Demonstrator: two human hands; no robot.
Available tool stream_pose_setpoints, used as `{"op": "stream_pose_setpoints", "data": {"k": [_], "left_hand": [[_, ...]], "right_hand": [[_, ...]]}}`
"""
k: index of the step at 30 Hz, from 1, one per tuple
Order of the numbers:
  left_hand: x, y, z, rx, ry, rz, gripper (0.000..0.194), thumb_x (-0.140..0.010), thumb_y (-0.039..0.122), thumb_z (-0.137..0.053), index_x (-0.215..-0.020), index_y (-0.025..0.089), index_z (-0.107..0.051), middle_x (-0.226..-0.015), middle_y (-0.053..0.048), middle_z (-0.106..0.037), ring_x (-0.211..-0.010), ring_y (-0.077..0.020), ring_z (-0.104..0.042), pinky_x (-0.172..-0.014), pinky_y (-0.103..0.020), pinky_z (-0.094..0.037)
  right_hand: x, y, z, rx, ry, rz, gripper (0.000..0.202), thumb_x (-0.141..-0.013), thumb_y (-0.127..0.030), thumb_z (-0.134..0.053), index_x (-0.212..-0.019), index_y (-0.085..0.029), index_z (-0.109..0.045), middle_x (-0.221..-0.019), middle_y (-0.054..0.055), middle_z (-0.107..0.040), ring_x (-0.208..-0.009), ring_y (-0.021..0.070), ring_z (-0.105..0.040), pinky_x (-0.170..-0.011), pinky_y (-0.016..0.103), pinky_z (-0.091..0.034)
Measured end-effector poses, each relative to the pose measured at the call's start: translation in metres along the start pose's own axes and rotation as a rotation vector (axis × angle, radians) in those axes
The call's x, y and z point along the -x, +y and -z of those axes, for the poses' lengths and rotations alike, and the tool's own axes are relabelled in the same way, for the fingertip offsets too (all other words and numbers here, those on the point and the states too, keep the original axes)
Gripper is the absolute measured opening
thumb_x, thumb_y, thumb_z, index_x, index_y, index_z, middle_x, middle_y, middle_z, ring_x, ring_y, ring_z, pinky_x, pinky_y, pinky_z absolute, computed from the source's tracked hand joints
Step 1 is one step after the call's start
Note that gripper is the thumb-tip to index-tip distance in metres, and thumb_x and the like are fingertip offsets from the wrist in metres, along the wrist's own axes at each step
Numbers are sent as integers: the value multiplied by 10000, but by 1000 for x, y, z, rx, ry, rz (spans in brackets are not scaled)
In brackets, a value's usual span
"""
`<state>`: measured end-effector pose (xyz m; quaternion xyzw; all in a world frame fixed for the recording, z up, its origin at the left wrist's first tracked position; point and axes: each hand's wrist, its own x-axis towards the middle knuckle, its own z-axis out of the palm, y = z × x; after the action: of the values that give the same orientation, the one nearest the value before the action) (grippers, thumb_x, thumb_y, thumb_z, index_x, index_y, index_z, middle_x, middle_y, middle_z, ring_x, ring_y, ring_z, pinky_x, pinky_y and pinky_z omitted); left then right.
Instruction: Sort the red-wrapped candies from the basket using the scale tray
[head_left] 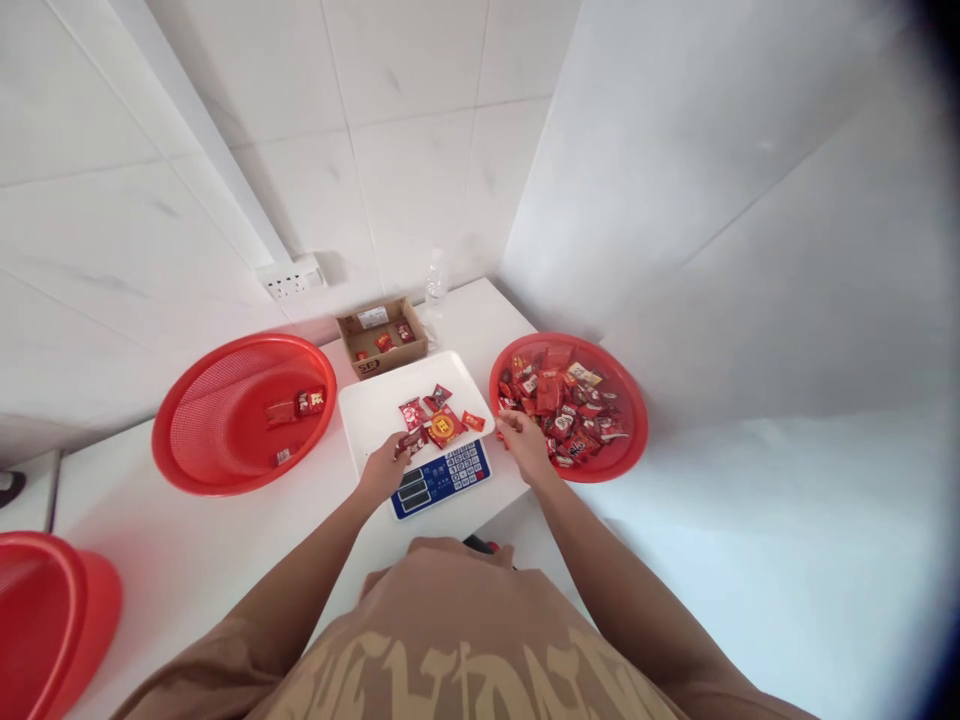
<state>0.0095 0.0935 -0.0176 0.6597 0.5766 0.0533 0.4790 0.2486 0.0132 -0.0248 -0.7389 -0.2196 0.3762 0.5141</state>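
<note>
My left hand (384, 472) is at the front of the scale's white pan (367, 410), its fingers closed on a dark red wrapped candy (412, 441). Several more red-wrapped packets lie in the pan, among them a larger red packet with a gold round print (445, 427) and a small orange-red one (473, 421). Between the pan and the right-hand red basket (637, 425) is my right hand (525, 445), fingers curled together by the basket's left rim. Whatever those fingers hold, if anything, is hidden. Many wrapped candies (564, 410) fill that basket.
The scale's blue keypad panel (441, 480) faces me. On the left stands a red mesh basket (225, 400) with a few packets. A cardboard box (382, 338) with several packets and a clear bottle (436, 278) are by the wall. Another red basket (97, 610) is at lower left.
</note>
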Motion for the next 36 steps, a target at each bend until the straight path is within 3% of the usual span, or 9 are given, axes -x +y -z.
{"op": "stream_pose_setpoints", "data": {"k": [5, 10, 16, 20, 24, 28, 32, 36], "left_hand": [[-1, 2, 2, -206, 16, -53, 333, -865, 399, -459, -1145, 266, -581, -912, -53, -686, -850, -227, -629, -745, -321, -446], [-1, 3, 3, -347, 62, -117, 380, -891, 402, -400, -1200, 237, -548, -1140, -99, -601, -1081, -259, -542, -840, -362, -436], [-12, 19, 4, -481, 134, -244, 436, -898, 363, -380, -1291, 200, -477, -1232, -121, -522, -1168, -272, -464, -895, -387, -439], [-31, 37, 6, -517, 147, -282, 446, -887, 317, -400, -1321, 233, -460, -1252, -127, -487, -1160, -301, -452, -901, -414, -431], [-49, 44, 5, -490, 131, -309, 333, -863, 324, -458, -1169, 272, -579, -1281, -97, -459, -1130, -308, -469, -900, -423, -422], [-58, 43, 4, -398, 139, -309, 231, -799, 278, -550, -1019, 237, -607, -1220, -85, -489, -1022, -267, -537, -875, -391, -425], [-60, 40, 9, -233, 193, -278, 66, -759, 254, -574, -808, 212, -562, -1071, -60, -538, -893, -202, -573, -817, -333, -437], [-57, 34, 17, -6, 282, -183, 164, -801, 360, -498, -739, 214, -457, -872, -23, -564, -772, -157, -572, -739, -299, -448]], "right_hand": [[7, 16, 33, 116, 106, 6, 361, -682, -445, -600, -938, -192, -633, -824, 41, -664, -681, 172, -601, -543, 271, -466], [6, 42, 58, 189, 225, 4, 364, -701, -433, -565, -943, -172, -645, -835, 63, -677, -751, 200, -622, -608, 301, -501], [2, 47, 59, 99, 285, -71, 338, -703, -405, -548, -939, -174, -622, -842, 66, -667, -722, 196, -640, -613, 315, -535], [0, 45, 56, 95, 274, -78, 317, -705, -381, -542, -935, -177, -620, -845, 67, -660, -719, 197, -641, -588, 312, -541], [1, 47, 58, 109, 249, -60, 301, -697, -381, -558, -913, -182, -628, -823, 52, -652, -710, 189, -630, -574, 304, -549], [2, 49, 59, 121, 249, -32, 287, -695, -382, -562, -892, -188, -637, -798, 37, -643, -714, 183, -618, -549, 283, -548], [2, 48, 59, 113, 240, -43, 273, -694, -373, -559, -884, -191, -634, -815, 43, -644, -727, 187, -624, -552, 282, -549], [2, 47, 59, 123, 226, -55, 283, -692, -377, -549, -890, -190, -626, -800, 44, -636, -741, 194, -627, -574, 293, -552]]}}
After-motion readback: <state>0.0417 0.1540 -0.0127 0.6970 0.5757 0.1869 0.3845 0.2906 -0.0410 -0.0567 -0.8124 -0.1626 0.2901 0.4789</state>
